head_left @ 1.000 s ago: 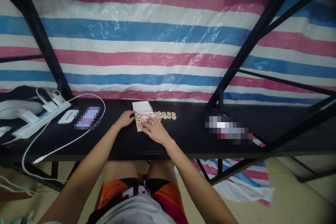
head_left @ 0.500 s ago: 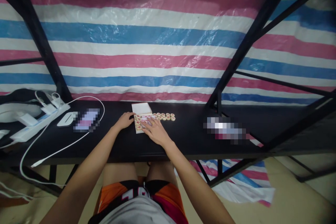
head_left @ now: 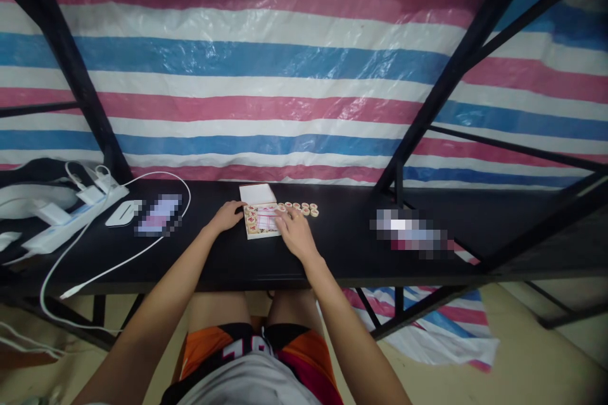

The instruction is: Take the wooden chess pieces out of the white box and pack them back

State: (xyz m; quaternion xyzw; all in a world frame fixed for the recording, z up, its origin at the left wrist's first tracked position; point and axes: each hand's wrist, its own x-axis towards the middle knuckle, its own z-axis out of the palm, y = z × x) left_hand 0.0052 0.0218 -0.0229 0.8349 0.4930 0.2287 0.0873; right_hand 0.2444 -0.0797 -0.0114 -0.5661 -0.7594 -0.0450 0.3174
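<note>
An opened white box (head_left: 263, 235) lies on the black table, holding round Chinese chess pieces (head_left: 251, 218) with red characters. On top of them rests a folded sheet with a red-lined grid (head_left: 266, 218). My left hand (head_left: 227, 216) grips the box at its upper left corner, fingers bent against the edge. Over the box's right side is my right hand (head_left: 297, 231), its fingers apart and touching the sheet's right end. More chess pieces (head_left: 305, 209) stand in rows just past that hand, which partly hides them. Behind the box sits its white lid (head_left: 257, 193).
A phone-like blurred item (head_left: 159, 215), a white flat device (head_left: 123, 213), a power strip (head_left: 71, 218) and a white cable (head_left: 114, 264) lie at left. Another blurred item (head_left: 411, 230) lies at right. Black metal frame bars (head_left: 432, 85) rise beside the striped sheeting (head_left: 266, 63).
My right hand has slid right off the middle of the box, uncovering the folded sheet. It now covers part of the loose rows. My left hand stays at the corner.
</note>
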